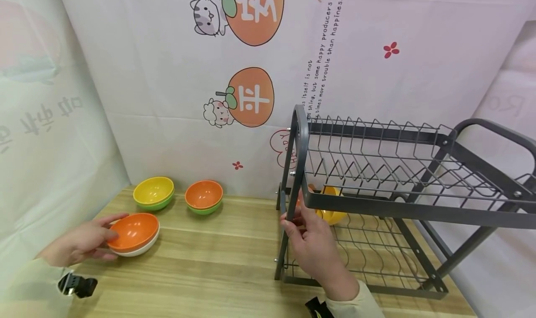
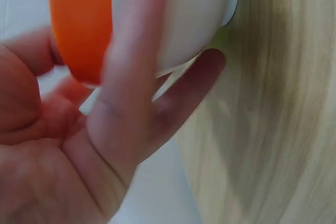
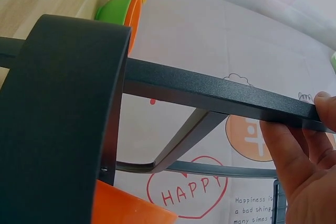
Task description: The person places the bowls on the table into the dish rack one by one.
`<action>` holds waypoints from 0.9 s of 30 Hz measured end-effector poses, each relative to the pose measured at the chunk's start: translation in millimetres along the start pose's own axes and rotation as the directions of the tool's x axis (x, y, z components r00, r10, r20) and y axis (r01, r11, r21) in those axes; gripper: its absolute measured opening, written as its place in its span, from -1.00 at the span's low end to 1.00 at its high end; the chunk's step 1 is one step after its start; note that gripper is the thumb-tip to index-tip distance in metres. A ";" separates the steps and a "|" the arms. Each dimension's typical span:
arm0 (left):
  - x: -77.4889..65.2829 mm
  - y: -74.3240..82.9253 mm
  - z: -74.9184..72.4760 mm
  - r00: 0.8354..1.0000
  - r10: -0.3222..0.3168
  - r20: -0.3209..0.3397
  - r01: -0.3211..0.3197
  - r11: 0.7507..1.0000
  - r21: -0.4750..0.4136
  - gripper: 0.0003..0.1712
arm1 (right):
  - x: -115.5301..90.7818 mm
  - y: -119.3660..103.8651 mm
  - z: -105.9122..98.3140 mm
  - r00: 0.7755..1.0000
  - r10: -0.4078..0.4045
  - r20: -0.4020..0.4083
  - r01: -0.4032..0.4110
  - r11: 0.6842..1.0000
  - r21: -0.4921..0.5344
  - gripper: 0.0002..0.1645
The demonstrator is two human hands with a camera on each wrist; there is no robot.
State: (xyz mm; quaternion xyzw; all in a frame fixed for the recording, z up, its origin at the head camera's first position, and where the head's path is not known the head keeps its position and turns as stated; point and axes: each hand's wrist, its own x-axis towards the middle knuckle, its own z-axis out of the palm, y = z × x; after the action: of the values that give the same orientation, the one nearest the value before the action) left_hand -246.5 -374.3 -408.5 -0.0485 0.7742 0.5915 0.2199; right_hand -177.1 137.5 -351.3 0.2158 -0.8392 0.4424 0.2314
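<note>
An orange bowl (image 1: 133,232) sits nested in a white bowl (image 1: 144,248) at the table's left side. My left hand (image 1: 93,238) is at their near-left side with its fingers spread. In the left wrist view, straight fingers lie along the white bowl (image 2: 184,22) and under its edge, one of them blurred. My right hand (image 1: 311,243) pinches the front left post of a dark metal two-tier dish rack (image 1: 418,211). The right wrist view shows the thumb on one side of the bar (image 3: 210,88) and fingers on the other.
Toward the back left stand a yellow bowl (image 1: 154,190) in a green one (image 1: 156,206) and an orange bowl (image 1: 204,195) in another green one (image 1: 205,210). Yellow dishware (image 1: 334,205) shows in the rack's lower tier, partly hidden. A printed cloth (image 1: 167,90) hangs behind the wooden table (image 1: 201,271).
</note>
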 end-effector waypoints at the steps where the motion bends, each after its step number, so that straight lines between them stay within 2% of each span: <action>1: -0.8 0.8 -0.2 1.000 -0.008 0.001 0.008 1.000 0.012 -0.08 | -0.1 0.1 -0.1 1.000 -0.001 0.000 0.001 1.000 -0.002 -0.40; 3: -2.2 2.1 -0.4 1.000 -0.017 0.005 0.017 0.999 0.029 -0.07 | -0.6 0.1 -0.3 1.000 -0.005 0.002 0.005 1.000 0.002 -0.35; 5: -2.9 2.6 -0.2 1.000 -0.003 0.008 0.003 0.999 0.038 -0.07 | -0.6 0.3 -0.5 1.000 -0.015 -0.001 0.015 1.000 0.002 -0.33; 6: -2.8 2.6 0.3 1.000 0.005 0.001 -0.006 0.999 0.038 -0.08 | -0.6 0.3 -0.7 1.000 -0.017 -0.001 0.017 1.000 -0.001 -0.24; 9: -2.1 1.8 2.0 0.999 0.037 -0.012 -0.037 0.998 0.045 -0.14 | -0.1 0.5 -1.0 1.000 -0.029 -0.005 0.029 1.000 -0.009 -0.23; 14: -0.9 1.9 4.8 0.997 0.052 -0.061 -0.047 0.995 0.086 -0.18 | 0.2 0.8 -1.2 0.999 -0.033 -0.010 0.033 0.999 0.002 -0.44; 21: -2.4 6.5 9.1 0.991 0.088 -0.103 -0.070 0.983 0.168 -0.22 | -1.4 1.2 -0.5 1.000 -0.007 -0.004 0.007 1.000 0.000 -0.39; 27: -4.6 9.9 10.4 0.987 0.102 -0.124 -0.073 0.974 0.216 -0.26 | -0.6 1.3 0.2 1.000 0.005 -0.003 -0.005 1.000 0.003 -0.51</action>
State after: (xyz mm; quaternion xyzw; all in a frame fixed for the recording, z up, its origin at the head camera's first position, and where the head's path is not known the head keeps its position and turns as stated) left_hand -242.8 -362.5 -400.0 -0.0303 0.8471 0.5104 0.1448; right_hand -177.4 138.1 -352.6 0.2133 -0.8386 0.4446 0.2313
